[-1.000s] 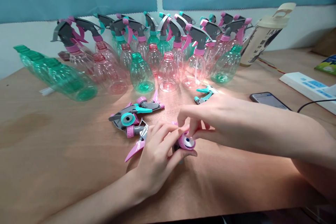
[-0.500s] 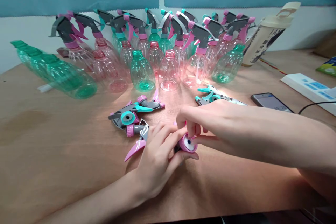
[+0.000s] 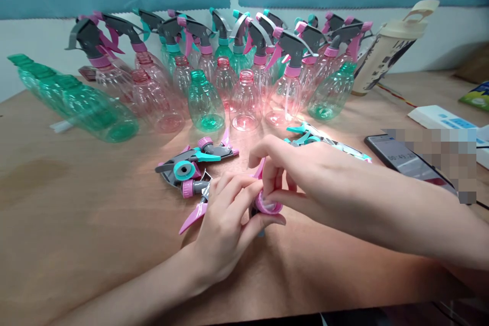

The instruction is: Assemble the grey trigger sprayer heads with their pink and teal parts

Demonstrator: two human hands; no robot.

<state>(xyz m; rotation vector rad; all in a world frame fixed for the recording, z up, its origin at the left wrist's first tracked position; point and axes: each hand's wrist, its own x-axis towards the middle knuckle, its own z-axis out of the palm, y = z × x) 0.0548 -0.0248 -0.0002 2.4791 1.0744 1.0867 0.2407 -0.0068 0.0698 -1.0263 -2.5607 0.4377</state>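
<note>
My left hand [image 3: 225,224] is closed round a trigger sprayer head, its pink collar [image 3: 272,209] facing up toward me between thumb and fingers. Most of the sprayer's grey body is hidden by the hand. Bent and pinched together, the fingers of my right hand [image 3: 294,173] reach into the collar's opening, where something whitish shows. Whatever is between those fingertips is too small to make out. Left of my hands lies a pile of loose sprayer heads [image 3: 184,169] in grey, pink and teal. More teal-and-grey sprayer heads [image 3: 305,135] lie behind my right hand.
Across the back stand several pink bottles [image 3: 246,107] and green bottles [image 3: 208,107], many with sprayers fitted. Green bottles [image 3: 95,107] lean at the left. On the right are a phone [image 3: 397,155], a white power strip [image 3: 431,117] and a cream tumbler [image 3: 397,51].
My right fingertips have moved from the collar's edge into its opening, covering the white disc seen before. The collar has shifted slightly left. My left hand keeps its hold.
</note>
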